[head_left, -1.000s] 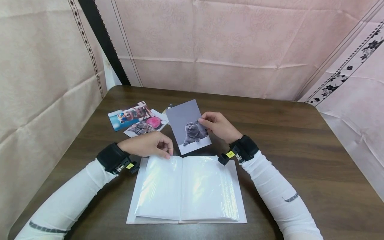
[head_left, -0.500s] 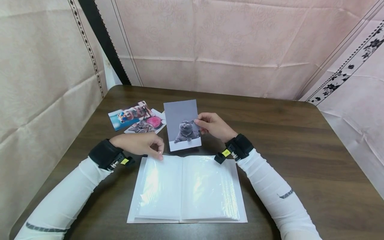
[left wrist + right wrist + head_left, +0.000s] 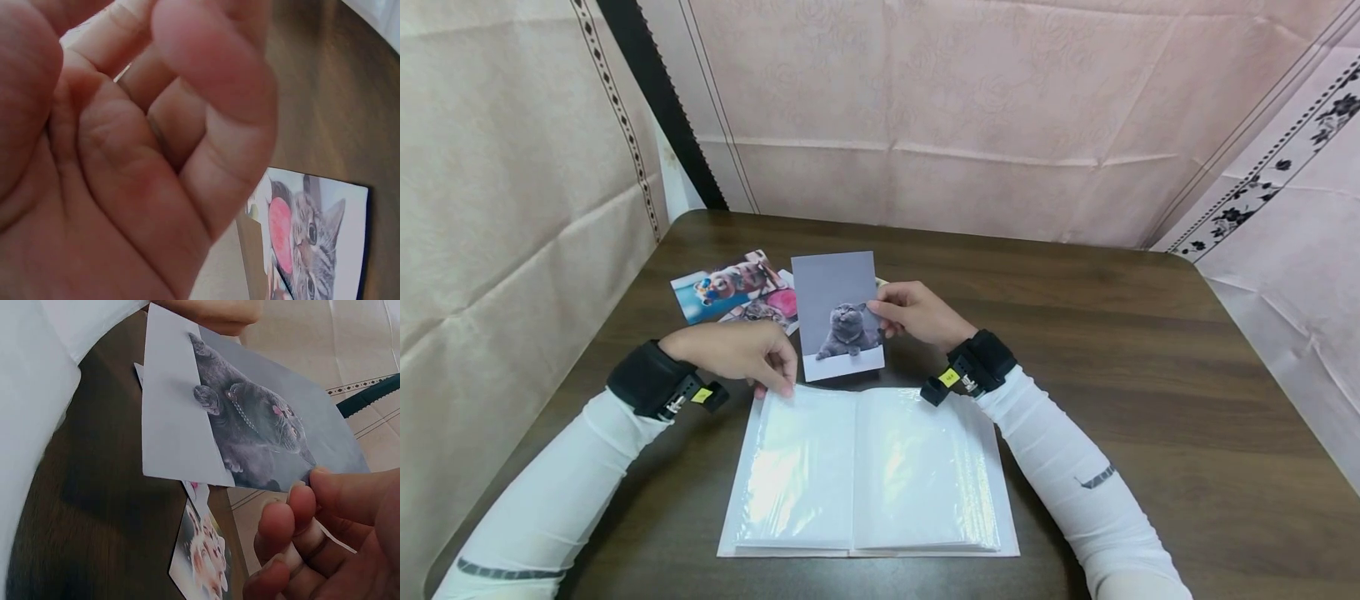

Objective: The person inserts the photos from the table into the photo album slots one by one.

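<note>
A photo print of a grey cat point(image 3: 833, 287) is pinched along its right edge by my right hand point(image 3: 921, 315), thumb in front. It stands above the far edge of an open white photo album point(image 3: 925, 475) with clear-sleeved pages. In the right wrist view the thumb and fingers of my right hand point(image 3: 331, 519) meet at the edge of the cat photo point(image 3: 250, 419). My left hand point(image 3: 737, 350) pinches the top outer corner of the left album page point(image 3: 808, 475). The left wrist view shows this hand's curled fingers point(image 3: 219, 69), but the page's corner is hidden there.
Behind my left hand, a blue-toned animal photo point(image 3: 722, 287) overlaps a tabby cat photo with a pink shape point(image 3: 767, 308). Part of another print point(image 3: 203, 550) shows in the right wrist view. The brown table point(image 3: 1150, 375) is bordered by pale cloth hangings point(image 3: 962, 125).
My right hand has brought the cat photo left and turned it upright, so it now covers part of the tabby photo. My left hand has slid left along the page's top edge to its corner.
</note>
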A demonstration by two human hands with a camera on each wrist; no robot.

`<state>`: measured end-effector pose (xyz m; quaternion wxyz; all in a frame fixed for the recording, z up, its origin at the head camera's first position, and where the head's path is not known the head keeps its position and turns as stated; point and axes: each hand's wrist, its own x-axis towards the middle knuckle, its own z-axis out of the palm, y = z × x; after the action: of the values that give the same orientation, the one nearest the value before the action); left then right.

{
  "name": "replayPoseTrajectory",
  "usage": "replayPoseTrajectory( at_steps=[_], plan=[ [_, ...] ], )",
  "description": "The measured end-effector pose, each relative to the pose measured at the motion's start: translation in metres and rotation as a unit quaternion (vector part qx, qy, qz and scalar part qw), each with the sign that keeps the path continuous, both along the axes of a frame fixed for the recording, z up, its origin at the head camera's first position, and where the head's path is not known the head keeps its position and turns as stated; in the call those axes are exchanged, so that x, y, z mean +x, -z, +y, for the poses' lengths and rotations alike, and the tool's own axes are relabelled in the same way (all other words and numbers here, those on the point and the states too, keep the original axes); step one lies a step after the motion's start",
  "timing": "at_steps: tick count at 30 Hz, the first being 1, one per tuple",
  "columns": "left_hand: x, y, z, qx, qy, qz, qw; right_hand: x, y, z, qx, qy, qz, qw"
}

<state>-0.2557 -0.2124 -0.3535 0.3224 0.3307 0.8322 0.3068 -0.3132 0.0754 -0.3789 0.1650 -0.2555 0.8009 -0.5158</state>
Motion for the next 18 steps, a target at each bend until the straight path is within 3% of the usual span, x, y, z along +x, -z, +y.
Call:
replayPoseTrajectory(
  at_steps=[18],
  plan=[
    [0.004, -0.011, -0.004, 0.022, -0.011, -0.014, 0.9996, 0.001, 0.006, -0.013, 0.018, -0.033, -0.030, 0.999]
  ],
)
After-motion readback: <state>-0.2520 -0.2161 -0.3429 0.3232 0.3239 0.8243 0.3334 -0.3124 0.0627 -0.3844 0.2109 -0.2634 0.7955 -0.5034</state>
